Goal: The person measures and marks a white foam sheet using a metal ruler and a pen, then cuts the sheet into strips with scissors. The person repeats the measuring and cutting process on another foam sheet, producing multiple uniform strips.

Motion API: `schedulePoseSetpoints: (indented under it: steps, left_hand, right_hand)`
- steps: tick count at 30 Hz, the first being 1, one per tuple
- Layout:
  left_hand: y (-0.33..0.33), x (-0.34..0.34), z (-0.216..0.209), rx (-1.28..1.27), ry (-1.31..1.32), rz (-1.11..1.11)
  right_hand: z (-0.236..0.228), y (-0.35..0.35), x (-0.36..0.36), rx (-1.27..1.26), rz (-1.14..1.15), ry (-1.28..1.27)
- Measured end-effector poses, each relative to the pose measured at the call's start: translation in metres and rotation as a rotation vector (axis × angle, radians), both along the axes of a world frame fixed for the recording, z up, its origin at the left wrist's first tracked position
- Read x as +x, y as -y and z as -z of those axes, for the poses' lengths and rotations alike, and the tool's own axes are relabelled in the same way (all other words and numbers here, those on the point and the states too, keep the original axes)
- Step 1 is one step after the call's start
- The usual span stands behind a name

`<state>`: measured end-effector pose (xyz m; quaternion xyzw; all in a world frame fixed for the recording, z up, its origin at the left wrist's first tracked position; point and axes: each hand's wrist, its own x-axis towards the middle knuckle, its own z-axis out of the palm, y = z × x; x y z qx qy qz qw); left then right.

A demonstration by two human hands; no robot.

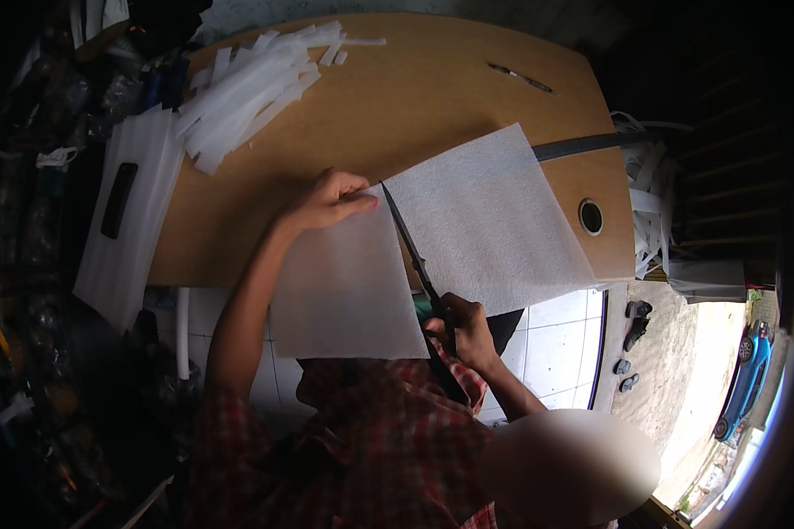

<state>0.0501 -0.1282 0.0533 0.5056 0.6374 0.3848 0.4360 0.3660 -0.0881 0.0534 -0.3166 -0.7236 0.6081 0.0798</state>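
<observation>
My right hand (468,332) is closed round the handles of a pair of long dark scissors (425,280). Their blades point away from me and lie along a cut in a thin white foam sheet. The right part of the foam sheet (490,220) rests mostly on the table, while the left part (344,282) hangs over the near edge toward my lap. At the far edge of that left part, beside the scissor tips, my left hand (333,198) pinches the foam between thumb and fingers.
The wooden table (415,88) carries a heap of cut foam strips (247,88) at far left and a pen (520,78) at far right. A dark flat strip (591,144) juts from under the sheet. A phone (119,201) lies on stacked foam (154,189); more strips (650,203) hang right.
</observation>
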Motion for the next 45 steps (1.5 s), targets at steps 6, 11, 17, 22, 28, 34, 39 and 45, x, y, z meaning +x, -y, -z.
schedulePoseSetpoints:
  steps: [6, 11, 17, 22, 28, 34, 39, 45]
  left_hand:
    - [0.010, -0.006, -0.012, -0.031, 0.035, -0.107]
    - [-0.002, 0.006, -0.029, 0.125, -0.072, -0.366]
    - [-0.052, 0.028, -0.018, 0.165, -0.525, -0.299]
    - [-0.082, 0.036, -0.016, -0.033, -0.536, -0.216]
    - [-0.086, 0.005, -0.053, 0.111, -0.513, -0.238]
    - [-0.073, -0.079, -0.077, 0.284, -0.407, -0.554]
    - [-0.058, -0.120, -0.057, 0.323, -0.517, -0.817]
    - [-0.033, -0.113, -0.049, 0.409, -0.552, -1.004]
  right_hand:
    - [-0.002, -0.003, 0.003, -0.070, 0.011, -0.087]
    - [-0.014, -0.017, 0.018, -0.174, 0.061, -0.147]
    - [-0.023, -0.027, 0.032, -0.233, 0.164, -0.183]
    - [-0.018, -0.029, 0.046, -0.176, 0.248, -0.187]
    - [-0.011, -0.031, 0.056, -0.119, 0.306, -0.236]
    - [-0.018, -0.032, 0.055, -0.161, 0.294, -0.241]
    - [-0.019, -0.032, 0.044, -0.211, 0.255, -0.288]
    - [-0.011, -0.029, 0.037, -0.256, 0.207, -0.287]
